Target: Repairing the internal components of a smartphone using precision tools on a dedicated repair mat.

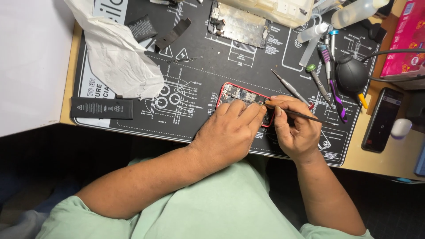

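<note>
A red-framed opened phone (237,93) lies on the black repair mat (199,62), its circuit board showing. My left hand (230,132) lies flat over the phone's lower half, fingers pressing on it. My right hand (294,128) pinches a thin black probe tool (305,116), whose tip meets the phone's right side near my left fingertips.
A black battery (102,108) lies at the mat's left edge below crumpled white paper (119,53). Another dismantled phone part (239,24) sits at the top. Screwdrivers (316,79), a black air blower (352,75), bottles (354,13), a dark phone (381,119) and a pink box (407,40) crowd the right.
</note>
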